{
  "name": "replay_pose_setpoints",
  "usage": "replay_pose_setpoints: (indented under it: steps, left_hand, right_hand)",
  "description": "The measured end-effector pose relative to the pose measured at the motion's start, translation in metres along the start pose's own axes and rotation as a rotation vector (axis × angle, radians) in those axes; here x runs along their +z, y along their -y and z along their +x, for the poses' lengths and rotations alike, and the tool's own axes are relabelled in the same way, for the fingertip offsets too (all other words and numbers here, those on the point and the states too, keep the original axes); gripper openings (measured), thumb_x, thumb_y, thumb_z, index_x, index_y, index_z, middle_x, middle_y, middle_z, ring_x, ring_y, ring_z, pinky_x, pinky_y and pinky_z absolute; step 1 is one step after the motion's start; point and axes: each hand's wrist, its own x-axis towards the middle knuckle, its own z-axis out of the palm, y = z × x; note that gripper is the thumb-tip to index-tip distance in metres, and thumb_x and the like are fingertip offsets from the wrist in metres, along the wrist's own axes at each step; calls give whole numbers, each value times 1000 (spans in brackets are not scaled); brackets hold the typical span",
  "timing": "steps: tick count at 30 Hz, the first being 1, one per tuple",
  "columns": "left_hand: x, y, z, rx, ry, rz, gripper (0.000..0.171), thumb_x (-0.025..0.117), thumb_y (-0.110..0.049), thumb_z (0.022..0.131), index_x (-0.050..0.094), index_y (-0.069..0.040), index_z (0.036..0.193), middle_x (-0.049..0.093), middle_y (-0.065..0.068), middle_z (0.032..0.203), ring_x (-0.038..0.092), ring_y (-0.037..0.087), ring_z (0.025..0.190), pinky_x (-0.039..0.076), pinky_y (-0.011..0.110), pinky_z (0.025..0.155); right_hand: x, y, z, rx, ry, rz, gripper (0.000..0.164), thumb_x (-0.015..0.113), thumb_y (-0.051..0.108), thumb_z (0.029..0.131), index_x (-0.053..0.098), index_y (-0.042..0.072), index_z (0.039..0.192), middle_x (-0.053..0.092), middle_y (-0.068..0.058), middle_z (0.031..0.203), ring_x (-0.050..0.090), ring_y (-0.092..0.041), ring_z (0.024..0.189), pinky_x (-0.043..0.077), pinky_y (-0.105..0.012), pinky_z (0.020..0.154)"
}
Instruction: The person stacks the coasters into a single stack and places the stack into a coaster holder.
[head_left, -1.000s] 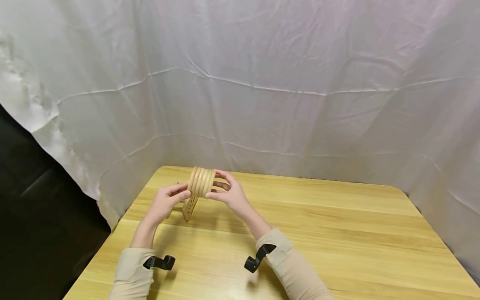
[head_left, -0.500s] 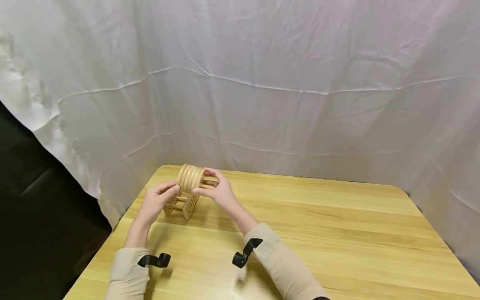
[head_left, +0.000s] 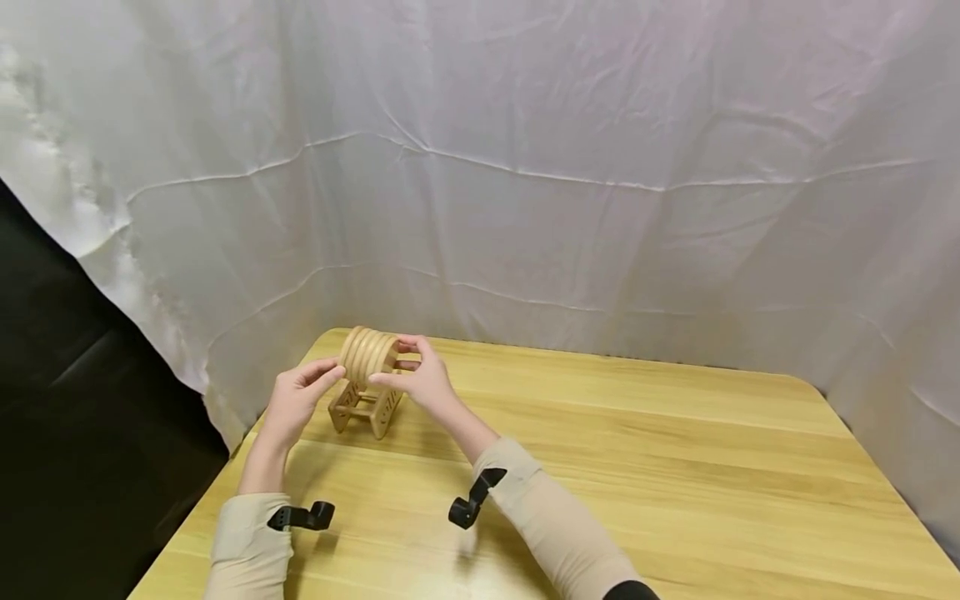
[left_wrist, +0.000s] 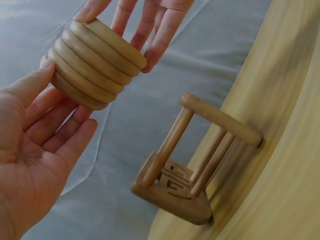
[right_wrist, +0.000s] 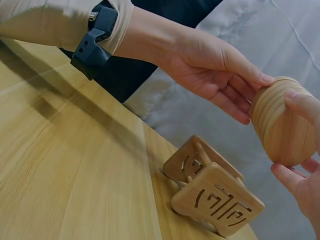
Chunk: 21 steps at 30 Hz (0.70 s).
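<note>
Both hands hold a stack of several round wooden coasters [head_left: 366, 357] on its side, above the table. My left hand [head_left: 294, 402] grips its left end, thumb on the near edge, as the left wrist view shows with the stack [left_wrist: 92, 65]. At the other end my right hand [head_left: 427, 385] holds the last coaster between thumb and fingers. In the right wrist view the flat round face of that end coaster [right_wrist: 290, 127] shows. Just below the stack stands a wooden coaster rack [head_left: 385, 410], with cut-out side panels [right_wrist: 218, 200] joined by round bars [left_wrist: 170, 145].
The wood-grain table [head_left: 600, 467] reaches to the right and toward the front. A pale cloth curtain [head_left: 525, 250] hangs close behind it, and a dark area [head_left: 90, 417] lies beyond its left edge.
Both hands have carried the coaster stack to the left, so it now hangs over the rack. More of the rack shows than before.
</note>
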Motion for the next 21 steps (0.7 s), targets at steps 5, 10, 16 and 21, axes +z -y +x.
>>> replay_pose_setpoints:
  steps: [5, 10, 16, 21]
  left_hand:
    - [-2, 8, 3, 16, -10, 8, 47, 65, -29, 94, 62, 6, 126, 64, -33, 95, 59, -11, 97, 45, 6, 86]
    - [-2, 15, 5, 34, -23, -6, 47, 64, -27, 95, 61, 10, 123, 64, -31, 92, 59, -11, 96, 46, 6, 85]
    - [-4, 21, 3, 14, -25, 23, 47, 63, -28, 95, 61, 11, 123, 62, -33, 91, 57, -12, 95, 45, 5, 84]
    - [-6, 24, 2, -15, -31, 34, 46, 62, -28, 96, 61, 8, 125, 60, -35, 91, 55, -15, 96, 43, 4, 86]
  right_hand:
    - [5, -2, 4, -5, -5, -26, 68, 86, 21, 73, 53, 18, 132, 56, -8, 130, 63, -33, 113, 58, -33, 87]
    - [9, -3, 6, 1, -12, -55, 68, 86, 21, 73, 53, 15, 132, 57, -8, 129, 65, -30, 110, 58, -32, 85]
    - [14, -7, 9, 28, -13, -99, 70, 87, 25, 72, 54, 15, 132, 59, -7, 128, 66, -30, 108, 58, -29, 81]
    - [18, -8, 12, 25, -11, -125, 70, 88, 27, 71, 54, 14, 131, 60, -8, 127, 67, -30, 105, 58, -26, 77]
